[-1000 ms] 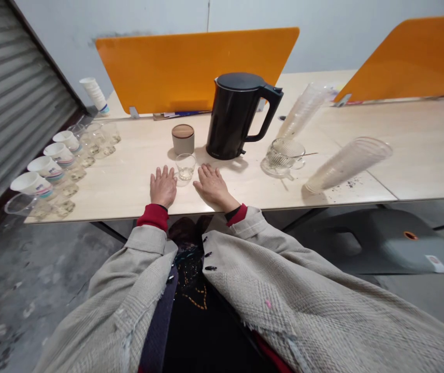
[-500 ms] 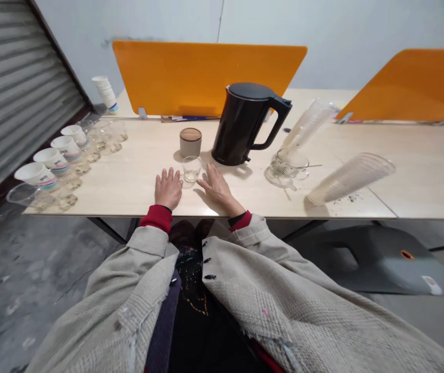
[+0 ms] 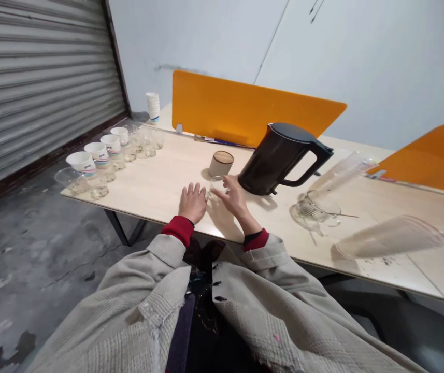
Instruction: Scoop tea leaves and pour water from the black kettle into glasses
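Observation:
My left hand [image 3: 193, 203] lies flat on the table, fingers spread, just left of a small clear plastic cup [image 3: 215, 183]. My right hand [image 3: 234, 198] is at the cup's right side, thumb in front and fingers behind the rim, closed on it. The hand partly hides the cup. Behind it sits a grey canister [image 3: 220, 165] with a wooden lid. A black electric kettle [image 3: 274, 160] stands beside my right hand, handle pointing right.
At the left are rows of white paper cups [image 3: 97, 154] and clear cups [image 3: 99, 187], with a paper cup stack [image 3: 153, 108] behind. To the right are a glass cup [image 3: 315, 207] and two clear cup stacks [image 3: 392, 238]. An orange divider [image 3: 253, 109] runs along the back.
My right hand has lifted off the table and closed round the clear plastic cup. My left hand stays flat. The view has turned left and tilted.

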`<state>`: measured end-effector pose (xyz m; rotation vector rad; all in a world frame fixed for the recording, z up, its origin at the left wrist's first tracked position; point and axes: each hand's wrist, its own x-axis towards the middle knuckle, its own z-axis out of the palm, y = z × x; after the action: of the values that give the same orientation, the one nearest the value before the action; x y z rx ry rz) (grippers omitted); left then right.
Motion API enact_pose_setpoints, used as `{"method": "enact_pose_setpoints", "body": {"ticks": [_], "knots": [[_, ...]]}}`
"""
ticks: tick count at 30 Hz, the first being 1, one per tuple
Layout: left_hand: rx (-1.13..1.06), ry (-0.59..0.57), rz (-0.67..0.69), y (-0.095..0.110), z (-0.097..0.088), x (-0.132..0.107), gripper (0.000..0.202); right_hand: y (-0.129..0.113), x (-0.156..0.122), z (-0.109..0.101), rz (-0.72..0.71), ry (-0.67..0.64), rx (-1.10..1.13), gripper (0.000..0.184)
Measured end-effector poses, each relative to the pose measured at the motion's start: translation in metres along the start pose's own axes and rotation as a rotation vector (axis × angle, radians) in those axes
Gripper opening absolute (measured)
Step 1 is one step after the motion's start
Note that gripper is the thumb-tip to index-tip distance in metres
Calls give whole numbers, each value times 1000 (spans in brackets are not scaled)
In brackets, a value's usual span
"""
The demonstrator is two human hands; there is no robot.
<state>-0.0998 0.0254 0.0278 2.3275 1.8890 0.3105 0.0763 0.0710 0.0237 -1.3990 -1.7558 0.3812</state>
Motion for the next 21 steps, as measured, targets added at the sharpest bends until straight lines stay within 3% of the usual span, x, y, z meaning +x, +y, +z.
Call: {"method": "enact_pose_setpoints", "body": {"ticks": [4, 7, 10, 14, 17, 21], "knots": [[-21, -9, 4, 1, 1, -2, 62, -13, 21, -1, -64, 93, 18, 82], [-23, 16, 15, 3, 4, -3, 61, -35, 50, 14, -121, 57, 73, 80], [-55, 18, 0, 5, 6, -3, 61, -61, 83, 51, -124, -62, 155, 82], [-111, -7, 27, 4, 5, -4, 64, -93, 116, 115, -64, -228, 204, 85], [-192, 43, 85, 2, 6, -8, 66, -110, 131, 156, -15, -305, 239, 92], [-337, 51, 131, 1, 13, -16, 58, -124, 143, 194, 65, -339, 277, 98]]}}
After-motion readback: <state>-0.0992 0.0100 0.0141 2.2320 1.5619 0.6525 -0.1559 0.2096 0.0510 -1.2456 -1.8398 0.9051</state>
